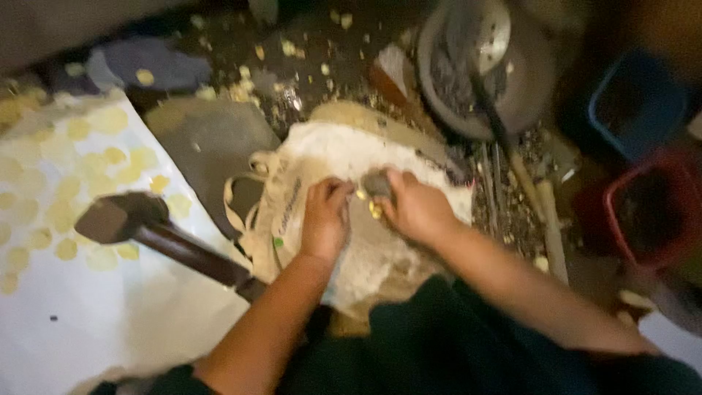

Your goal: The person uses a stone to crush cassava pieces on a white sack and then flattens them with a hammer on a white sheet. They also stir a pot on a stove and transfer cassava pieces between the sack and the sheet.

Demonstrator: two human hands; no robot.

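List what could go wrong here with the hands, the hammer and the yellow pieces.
1. The right hand grips a small dark object right beside the left hand; fingers could get pinched.
2. The hammer overhangs the yellow discs on the white sheet; it may crush them.

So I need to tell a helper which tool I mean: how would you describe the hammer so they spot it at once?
Start at the big white sheet dotted with pale yellow discs on the left. The hammer lies across its right edge, beside the left hand. It is the only dark, blocky head on a long brown handle there.
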